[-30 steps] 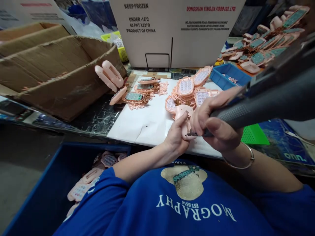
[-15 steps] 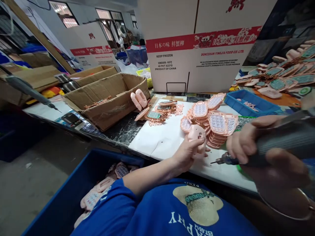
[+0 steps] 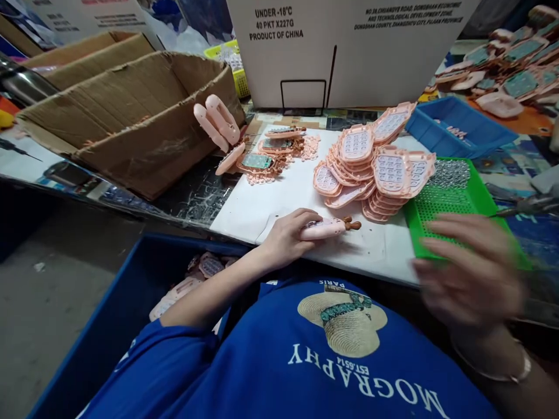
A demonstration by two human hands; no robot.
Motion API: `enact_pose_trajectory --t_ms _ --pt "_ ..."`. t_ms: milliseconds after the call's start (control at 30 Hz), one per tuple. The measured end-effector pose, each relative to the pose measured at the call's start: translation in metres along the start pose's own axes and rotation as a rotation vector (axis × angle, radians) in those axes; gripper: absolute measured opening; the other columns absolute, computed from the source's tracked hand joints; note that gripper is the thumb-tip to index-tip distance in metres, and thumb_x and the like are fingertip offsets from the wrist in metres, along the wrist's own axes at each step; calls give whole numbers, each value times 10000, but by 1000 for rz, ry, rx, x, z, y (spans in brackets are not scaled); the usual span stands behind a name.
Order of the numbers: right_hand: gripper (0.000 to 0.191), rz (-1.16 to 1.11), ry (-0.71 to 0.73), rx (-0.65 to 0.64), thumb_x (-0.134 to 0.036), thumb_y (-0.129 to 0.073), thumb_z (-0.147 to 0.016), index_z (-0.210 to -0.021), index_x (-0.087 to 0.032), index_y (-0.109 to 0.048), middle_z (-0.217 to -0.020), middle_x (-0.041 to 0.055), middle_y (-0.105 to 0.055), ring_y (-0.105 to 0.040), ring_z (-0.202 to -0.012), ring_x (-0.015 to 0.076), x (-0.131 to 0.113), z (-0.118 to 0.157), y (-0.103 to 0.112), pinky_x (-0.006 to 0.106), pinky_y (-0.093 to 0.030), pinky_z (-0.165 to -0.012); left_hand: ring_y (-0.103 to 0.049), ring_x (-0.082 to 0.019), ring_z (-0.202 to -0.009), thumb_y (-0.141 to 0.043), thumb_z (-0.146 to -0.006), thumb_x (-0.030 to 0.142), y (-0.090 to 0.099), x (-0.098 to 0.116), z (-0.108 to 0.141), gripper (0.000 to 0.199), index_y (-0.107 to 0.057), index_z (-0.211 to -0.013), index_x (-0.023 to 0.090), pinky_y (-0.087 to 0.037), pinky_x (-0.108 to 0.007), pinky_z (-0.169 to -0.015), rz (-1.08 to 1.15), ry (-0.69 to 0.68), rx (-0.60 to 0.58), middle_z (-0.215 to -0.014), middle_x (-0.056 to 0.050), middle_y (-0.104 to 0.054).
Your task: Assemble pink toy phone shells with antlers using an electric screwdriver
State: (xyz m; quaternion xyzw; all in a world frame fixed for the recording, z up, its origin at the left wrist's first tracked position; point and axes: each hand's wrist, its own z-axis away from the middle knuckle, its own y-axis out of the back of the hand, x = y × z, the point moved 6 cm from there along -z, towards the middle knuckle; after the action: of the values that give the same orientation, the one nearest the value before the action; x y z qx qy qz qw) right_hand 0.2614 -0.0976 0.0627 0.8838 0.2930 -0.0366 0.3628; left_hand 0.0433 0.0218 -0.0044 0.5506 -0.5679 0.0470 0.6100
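Observation:
My left hand [image 3: 290, 234] is wrapped round a pink plastic casing [image 3: 325, 228] with brown knobs at its right end, low over the white table sheet [image 3: 244, 203]. My right hand [image 3: 474, 270] is smeared by motion at the front of the green tray [image 3: 445, 203], which has small metal screws at its back; its fingers look spread, with nothing visible between them. An electric screwdriver [image 3: 530, 203] is beyond that hand at the right. Stacked pink keypad panels [image 3: 388, 169] lie behind the casing. Circuit-board parts [image 3: 257, 162] sit farther left.
A cardboard box [image 3: 152, 148] stands at the left, with pink shells [image 3: 218, 122] by its corner. The blue tray [image 3: 467, 137] and piled casings [image 3: 519, 81] are at the right. A blue bin [image 3: 109, 302] stands below the table's front edge. A white carton [image 3: 358, 70] rises behind.
My right hand has let go of the screwdriver, which now is farther right. My left hand has turned the casing flat and lowered it toward the table. The view has tilted down.

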Motion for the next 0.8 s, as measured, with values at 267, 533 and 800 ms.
enact_pose_trajectory --t_ms 267,533,800 --pt "587 -143 4 -122 -291 -651 -941 -1481 -257 -426 -1451 152 -462 -464 -1350 346 -21 -20 -78 554 -412 -1123 -711 -174 -694 -730 -825 428 3 -15 13 379 -708 -1086 154 -557 -241 -623 1065 572 66 -898 -74 -759" --pt "468 -294 -4 -221 -275 -637 -956 -1401 -211 -506 -1344 155 -551 -535 -1272 307 -34 -27 -102 487 -456 -1084 -704 -160 -523 -361 -1036 434 -2 -25 37 473 -611 -1223 79 -528 -168 -436 1675 902 21 -701 -98 -726" --pt "548 -191 130 -131 -244 -651 -945 -1458 -294 -465 -1385 148 -493 -485 -1321 354 -47 -37 -110 566 -441 -1079 -671 -158 -494 -377 -1035 397 6 -21 48 442 -636 -1196 77 -528 -203 -430 1639 810 133 -707 -95 -721"
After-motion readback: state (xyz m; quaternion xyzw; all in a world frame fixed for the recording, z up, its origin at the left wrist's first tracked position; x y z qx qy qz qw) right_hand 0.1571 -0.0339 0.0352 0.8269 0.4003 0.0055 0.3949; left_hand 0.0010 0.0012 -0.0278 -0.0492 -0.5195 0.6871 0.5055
